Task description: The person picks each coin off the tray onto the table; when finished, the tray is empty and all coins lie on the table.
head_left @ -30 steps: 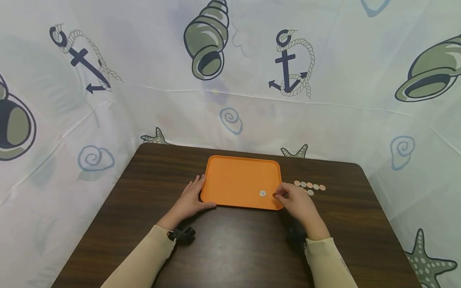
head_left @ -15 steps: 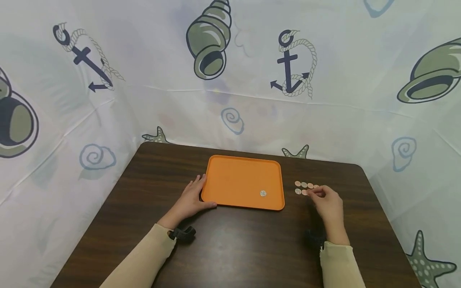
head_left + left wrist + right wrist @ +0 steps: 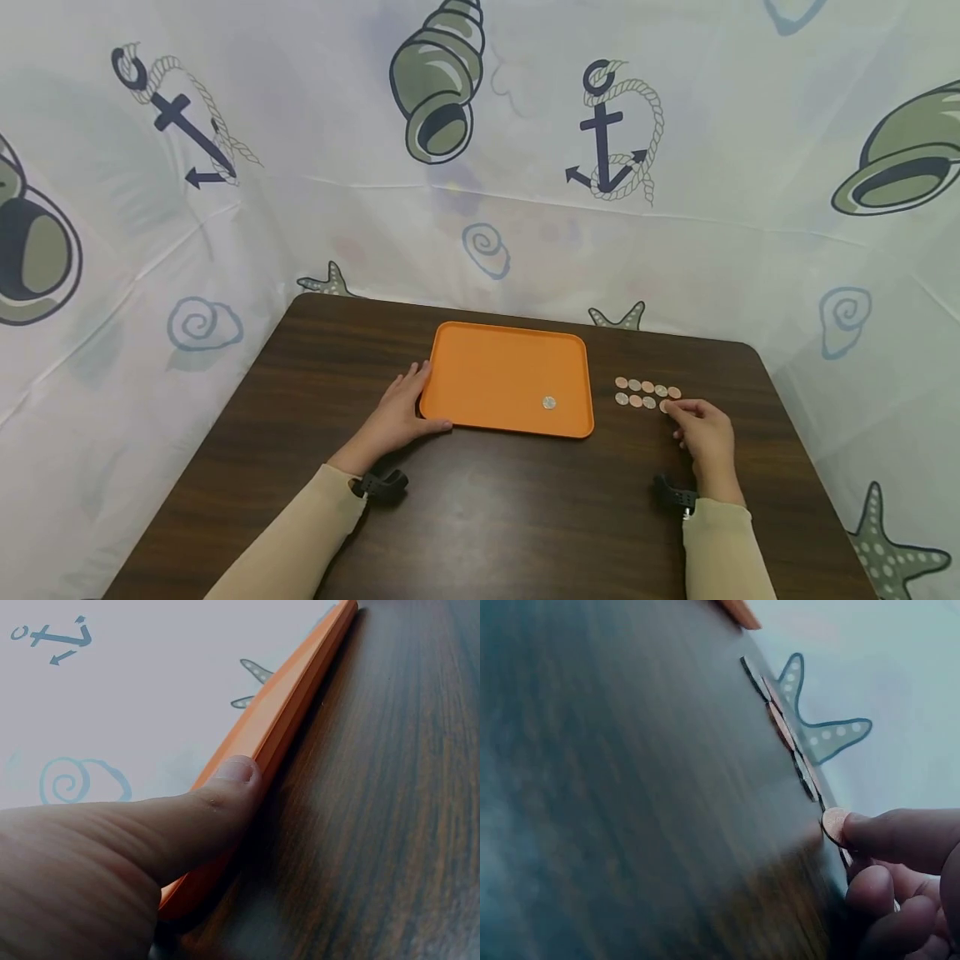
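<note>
An orange tray [image 3: 495, 367] lies on the dark wooden table, with one silver coin [image 3: 549, 402] on it near its right front. My left hand [image 3: 393, 417] rests against the tray's front left corner, fingers spread along the left side. In the left wrist view the straight thumb [image 3: 225, 780] touches the tray's front wall [image 3: 300, 690]. Right of the tray, my right hand [image 3: 705, 433] pinches a copper penny [image 3: 833, 825] at the right end of the front row of coins. The penny is tilted in the right wrist view; part of it is hidden behind the fingers.
A back row of several copper and silver coins [image 3: 647, 387] lies just behind the front row [image 3: 636, 401]. The tabletop [image 3: 525, 508] extends toward me. A white cloth with sea prints [image 3: 540, 250] hangs behind the table's far edge.
My right hand has moved from the tray's right end to the right end of the front coin row, carrying the penny from the tray. The left hand stays at the tray's corner.
</note>
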### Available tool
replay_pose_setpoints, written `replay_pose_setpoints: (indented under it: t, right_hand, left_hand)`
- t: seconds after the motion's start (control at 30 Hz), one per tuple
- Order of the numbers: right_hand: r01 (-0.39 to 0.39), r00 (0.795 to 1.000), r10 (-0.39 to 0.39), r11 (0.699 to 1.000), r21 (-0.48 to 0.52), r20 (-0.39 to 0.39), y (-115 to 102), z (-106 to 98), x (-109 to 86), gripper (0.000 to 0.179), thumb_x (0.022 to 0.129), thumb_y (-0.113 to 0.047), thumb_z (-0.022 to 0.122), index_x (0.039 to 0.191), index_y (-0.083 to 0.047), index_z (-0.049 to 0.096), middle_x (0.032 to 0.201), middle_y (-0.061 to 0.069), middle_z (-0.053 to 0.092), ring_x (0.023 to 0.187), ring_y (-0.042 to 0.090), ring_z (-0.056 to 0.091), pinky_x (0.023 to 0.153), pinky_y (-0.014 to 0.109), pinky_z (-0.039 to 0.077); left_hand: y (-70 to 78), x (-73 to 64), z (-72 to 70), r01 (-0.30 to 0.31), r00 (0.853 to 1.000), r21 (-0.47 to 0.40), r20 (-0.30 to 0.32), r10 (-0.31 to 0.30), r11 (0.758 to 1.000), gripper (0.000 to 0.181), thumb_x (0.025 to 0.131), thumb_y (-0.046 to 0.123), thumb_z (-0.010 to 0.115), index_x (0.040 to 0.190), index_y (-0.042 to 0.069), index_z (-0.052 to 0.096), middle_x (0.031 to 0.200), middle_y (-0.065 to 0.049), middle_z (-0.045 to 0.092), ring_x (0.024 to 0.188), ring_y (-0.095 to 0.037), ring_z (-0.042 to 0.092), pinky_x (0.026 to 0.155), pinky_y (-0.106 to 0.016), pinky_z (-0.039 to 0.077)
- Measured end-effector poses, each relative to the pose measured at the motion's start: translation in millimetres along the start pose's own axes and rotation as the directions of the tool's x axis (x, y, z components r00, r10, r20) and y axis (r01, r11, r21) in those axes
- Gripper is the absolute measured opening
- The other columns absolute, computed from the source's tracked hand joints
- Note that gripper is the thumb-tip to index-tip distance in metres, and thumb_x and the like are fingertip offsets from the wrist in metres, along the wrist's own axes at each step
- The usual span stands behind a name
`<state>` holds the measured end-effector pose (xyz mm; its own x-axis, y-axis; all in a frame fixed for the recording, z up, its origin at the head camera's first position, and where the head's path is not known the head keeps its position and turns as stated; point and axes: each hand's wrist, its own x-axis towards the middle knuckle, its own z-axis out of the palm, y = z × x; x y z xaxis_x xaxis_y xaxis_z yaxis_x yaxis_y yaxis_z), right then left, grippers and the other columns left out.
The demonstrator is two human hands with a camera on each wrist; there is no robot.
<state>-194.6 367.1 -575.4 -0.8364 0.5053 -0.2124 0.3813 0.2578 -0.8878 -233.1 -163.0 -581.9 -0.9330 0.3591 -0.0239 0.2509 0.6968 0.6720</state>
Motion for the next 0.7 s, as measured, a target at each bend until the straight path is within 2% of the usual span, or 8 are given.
replay_pose_setpoints:
  t: [0.33, 0.5, 0.7]
  right_hand:
    - [0.027, 0.999, -0.023, 0.993, -0.113, 0.037, 4.1, 1.7, 10.4, 0.033, 0.103, -0.028, 0.078, 0.123, -0.003, 0.072, 0.075, -0.009, 0.066, 0.06, 0.009, 0.064, 0.053, 0.027, 0.054]
    - [0.055, 0.998, -0.053, 0.993, -0.105, 0.023, 4.1, 3.3, 7.6, 0.034, 0.103, -0.027, 0.078, 0.123, -0.001, 0.071, 0.072, -0.009, 0.068, 0.059, 0.008, 0.064, 0.051, 0.028, 0.054]
    - [0.039, 0.998, -0.036, 0.997, -0.073, 0.045, -1.1, 0.3, 2.5, 0.04, 0.102, -0.03, 0.08, 0.128, -0.001, 0.068, 0.077, -0.01, 0.069, 0.061, 0.008, 0.065, 0.052, 0.027, 0.055]
  left_hand:
    - [0.2, -0.8, -1.1, -0.001, 1.0, 0.009, -0.004, 0.001, 1.0, 0.125, 0.088, 0.057, 0.089, 0.175, 0.005, 0.015, 0.183, -0.015, 0.019, 0.172, -0.036, 0.01, 0.14, -0.06, 0.004]
    - [0.5, -1.1, -1.5, -0.004, 1.0, 0.008, -0.01, 0.005, 1.0, 0.125, 0.087, 0.057, 0.089, 0.175, 0.005, 0.016, 0.183, -0.015, 0.019, 0.172, -0.036, 0.01, 0.14, -0.059, 0.004]
    - [0.7, -1.7, -0.9, 0.005, 1.0, 0.007, 0.007, -0.005, 1.0, 0.125, 0.088, 0.058, 0.088, 0.176, 0.007, 0.015, 0.183, -0.014, 0.017, 0.173, -0.034, 0.009, 0.14, -0.058, 0.004]
